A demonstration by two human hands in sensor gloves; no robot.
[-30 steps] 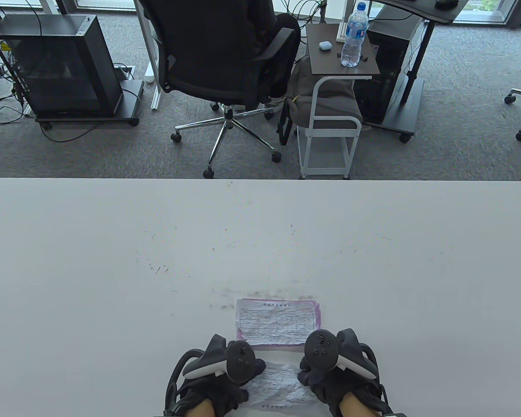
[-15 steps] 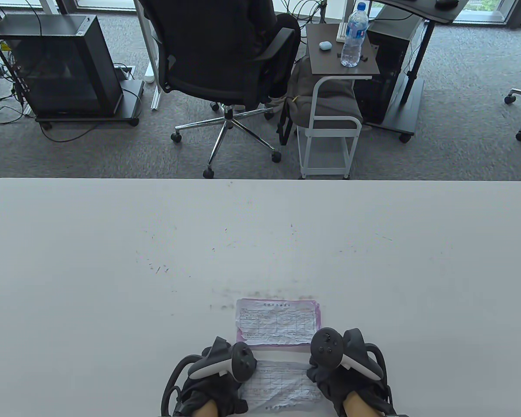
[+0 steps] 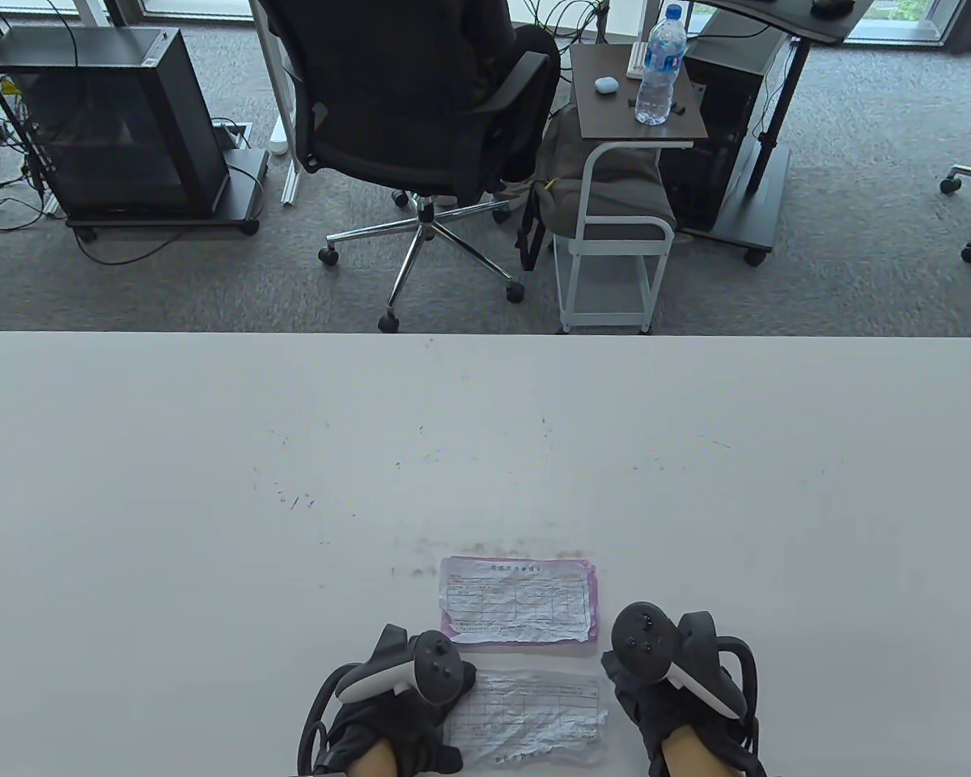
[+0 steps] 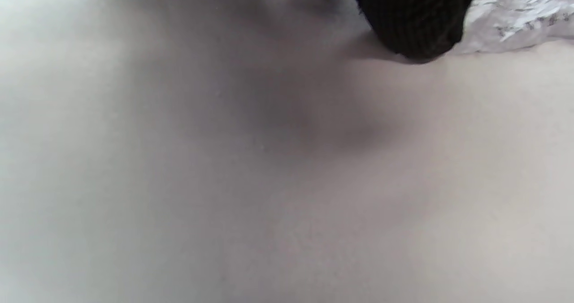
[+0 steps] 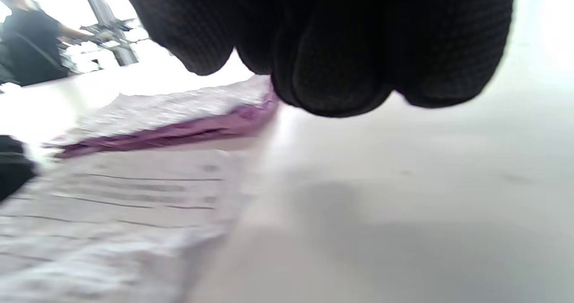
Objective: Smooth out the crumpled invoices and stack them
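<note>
A crumpled white invoice [image 3: 526,716] lies at the near edge of my table [image 3: 210,486], between my hands. My left hand [image 3: 396,712] rests at its left end; its trackers hide whether those fingers are straight or curled. My right hand [image 3: 680,696] sits just beside its right end, off the paper; my right wrist view shows those fingers [image 5: 332,70] bunched, holding nothing. Beyond lies the flattened stack [image 3: 519,600], purple underneath. Farther off stand an office chair [image 3: 421,121] and a water bottle [image 3: 659,69].

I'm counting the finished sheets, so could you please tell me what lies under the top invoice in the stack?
Under the stack's top invoice a purple sheet shows at the left, right and near edges, resting on the table. Its printed face, and whether more sheets lie between, is covered.
</note>
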